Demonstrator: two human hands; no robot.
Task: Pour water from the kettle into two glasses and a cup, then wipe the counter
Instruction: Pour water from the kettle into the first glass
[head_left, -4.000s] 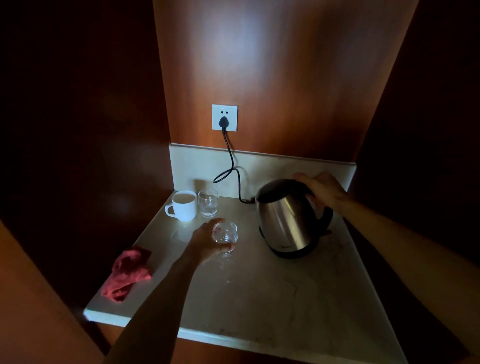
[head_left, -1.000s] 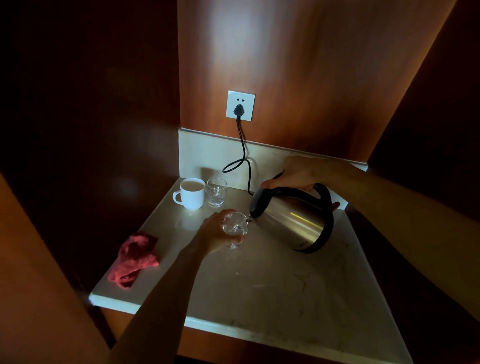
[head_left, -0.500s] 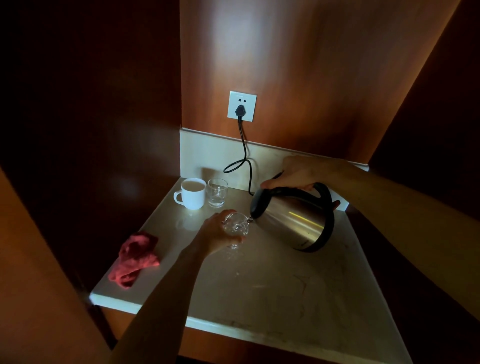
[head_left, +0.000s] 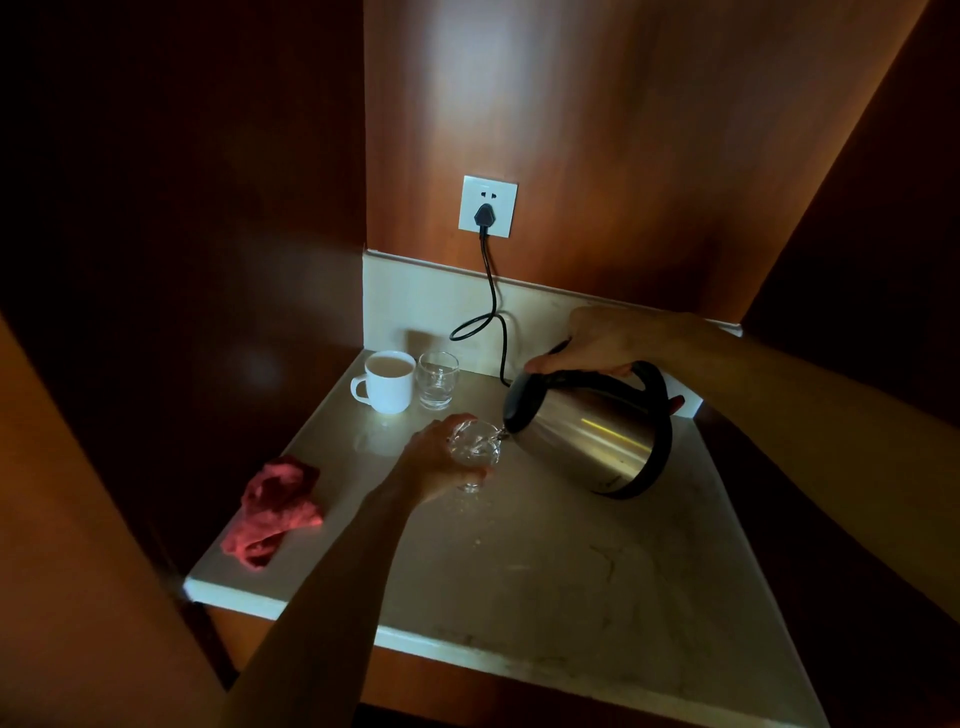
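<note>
My right hand (head_left: 613, 340) grips the black handle of the steel kettle (head_left: 592, 431), which is tilted to the left, its spout at the rim of a clear glass (head_left: 475, 447). My left hand (head_left: 434, 462) is wrapped around that glass and holds it slightly tilted just above the pale counter (head_left: 545, 561). Water glints inside the glass. A white cup (head_left: 387, 382) filled with liquid and a second clear glass (head_left: 437, 379) stand side by side at the back left. A crumpled red cloth (head_left: 275, 509) lies at the counter's left edge.
A black cord (head_left: 491, 312) runs from the white wall socket (head_left: 487, 206) down behind the kettle. Dark wooden walls close in the counter on the left, back and right. Small drops of water lie on the counter below the held glass.
Four seconds ago the kettle stood upright on the counter; it has since been lifted and tipped toward the glass. Over the last second hands, kettle and glass have barely shifted.
</note>
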